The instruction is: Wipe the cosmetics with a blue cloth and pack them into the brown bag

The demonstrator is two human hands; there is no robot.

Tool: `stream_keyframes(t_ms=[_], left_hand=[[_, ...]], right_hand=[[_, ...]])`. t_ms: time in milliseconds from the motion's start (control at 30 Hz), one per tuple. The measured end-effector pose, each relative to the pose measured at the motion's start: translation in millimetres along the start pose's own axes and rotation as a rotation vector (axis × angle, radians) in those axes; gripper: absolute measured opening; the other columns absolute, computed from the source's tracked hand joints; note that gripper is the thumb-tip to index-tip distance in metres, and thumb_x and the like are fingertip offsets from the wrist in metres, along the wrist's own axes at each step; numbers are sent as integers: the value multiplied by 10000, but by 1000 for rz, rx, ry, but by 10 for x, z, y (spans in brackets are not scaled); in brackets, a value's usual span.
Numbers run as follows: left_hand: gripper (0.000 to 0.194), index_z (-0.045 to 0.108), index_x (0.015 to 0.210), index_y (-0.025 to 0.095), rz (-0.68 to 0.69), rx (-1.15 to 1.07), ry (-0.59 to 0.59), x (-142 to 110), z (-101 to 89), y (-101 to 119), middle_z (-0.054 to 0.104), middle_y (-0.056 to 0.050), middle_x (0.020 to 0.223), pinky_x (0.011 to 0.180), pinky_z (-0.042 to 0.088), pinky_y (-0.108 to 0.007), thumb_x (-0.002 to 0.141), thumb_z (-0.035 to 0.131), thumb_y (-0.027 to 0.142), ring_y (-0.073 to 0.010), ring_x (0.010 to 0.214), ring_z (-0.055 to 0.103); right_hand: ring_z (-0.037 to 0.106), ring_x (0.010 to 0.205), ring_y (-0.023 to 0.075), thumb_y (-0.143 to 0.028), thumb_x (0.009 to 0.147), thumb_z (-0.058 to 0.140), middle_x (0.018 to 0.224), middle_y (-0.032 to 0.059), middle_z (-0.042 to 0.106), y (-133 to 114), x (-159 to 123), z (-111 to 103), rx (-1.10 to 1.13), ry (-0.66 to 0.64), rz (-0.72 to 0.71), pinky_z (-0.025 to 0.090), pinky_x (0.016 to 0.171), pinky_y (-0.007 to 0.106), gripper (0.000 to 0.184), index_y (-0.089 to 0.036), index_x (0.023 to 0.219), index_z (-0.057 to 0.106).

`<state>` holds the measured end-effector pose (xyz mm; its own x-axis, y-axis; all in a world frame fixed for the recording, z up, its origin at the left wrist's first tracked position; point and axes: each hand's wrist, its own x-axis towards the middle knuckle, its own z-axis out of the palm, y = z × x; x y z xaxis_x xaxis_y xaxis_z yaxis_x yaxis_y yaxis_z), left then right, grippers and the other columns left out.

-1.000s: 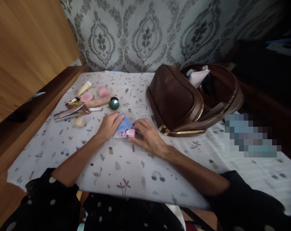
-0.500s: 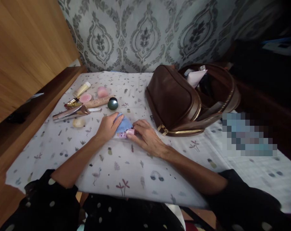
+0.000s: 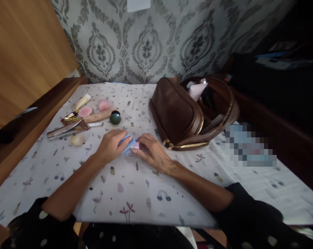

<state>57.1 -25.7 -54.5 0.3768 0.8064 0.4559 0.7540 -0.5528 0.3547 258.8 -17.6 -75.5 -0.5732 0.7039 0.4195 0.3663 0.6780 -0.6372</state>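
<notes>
My left hand (image 3: 110,145) is closed on a blue cloth (image 3: 126,144), pressing it around a small pink tube. The tube's pink cap end (image 3: 136,145) sticks out of the cloth on the right. Between thumb and fingers, my right hand (image 3: 154,152) grips that end. Most of the tube's body is hidden under the cloth. Both hands are low over the patterned white tablecloth (image 3: 130,186), left of a brown bag.
The open brown bag (image 3: 174,110) holds a pale pink tube (image 3: 198,90). At the left lie a cream tube (image 3: 81,102), a pink sponge (image 3: 104,104), a dark green round item (image 3: 115,118), a shiny rose-coloured tube (image 3: 68,129) and a yellowish oval item (image 3: 77,139).
The blue cloth now wraps over the tube's purple patterned part, which showed before. My left hand has closed further around it. The camera view has shifted, moving the whole scene slightly left and down.
</notes>
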Motion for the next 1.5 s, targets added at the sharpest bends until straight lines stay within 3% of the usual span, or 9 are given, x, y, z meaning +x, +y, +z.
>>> stream_keyframes(t_ms=[300,533,700,800,900,1000,1133,1267,1500], left_hand=[[390,396,643,201,-249,-229,-62,12,-7,-80,436,48,575,567,335,-248,952,416,438,-112,550,430],[404,375,623,204,-290,-307,-60,16,-2,-22,370,58,547,531,324,-242,950,415,436,-101,511,407],[391,388,628,204,-252,-375,-127,-13,46,87,385,51,551,516,351,-231,963,392,405,-101,503,422],[308,537,773,197,-213,-388,-152,2,36,226,519,36,614,545,403,-227,976,400,384,-112,545,508],[244,594,1113,231,-123,-373,-210,118,-11,466,591,42,651,548,438,-222,975,438,358,-115,544,550],[362,528,1320,266,67,-344,-267,335,-11,788,682,-6,805,616,504,-246,975,439,331,-142,660,633],[520,365,1468,197,262,-359,-321,629,193,1176,731,-58,887,664,561,-303,972,444,330,-195,773,696],[618,321,1477,106,265,-228,-345,744,499,1335,726,-52,750,539,539,-323,938,501,349,-214,611,681],[561,340,1464,200,279,-270,-302,666,714,1250,738,-25,775,536,562,-285,931,499,275,-187,632,708]], right_hand=[[585,702,146,-481,973,480,823,20,590,-87,11,-173,265,89,263,479,671,291,315,-175,994,554],[639,636,113,-422,945,558,914,21,616,-182,-5,-334,495,108,262,537,629,274,351,-177,1194,528],[683,716,130,-365,941,579,1039,62,623,-264,-120,-695,481,87,185,580,650,287,313,-185,1195,552],[696,736,140,-333,939,598,1016,56,648,-344,-251,-1049,470,107,231,590,614,270,289,-206,1197,566],[681,678,135,-322,918,641,952,35,686,-435,-380,-1427,403,289,240,597,619,286,259,-250,1165,612],[656,625,145,-325,888,683,911,39,699,-478,-468,-1748,318,627,229,570,573,304,190,-261,1067,679],[636,584,157,-319,845,734,861,50,703,-432,-533,-2017,167,844,146,540,547,335,183,-249,1013,721],[668,646,155,-293,833,750,895,38,713,-369,-575,-2103,70,837,188,566,551,310,215,-265,1045,724],[690,761,191,-178,842,710,950,45,714,-197,-597,-2157,-58,667,157,603,579,335,304,-277,1128,687]])
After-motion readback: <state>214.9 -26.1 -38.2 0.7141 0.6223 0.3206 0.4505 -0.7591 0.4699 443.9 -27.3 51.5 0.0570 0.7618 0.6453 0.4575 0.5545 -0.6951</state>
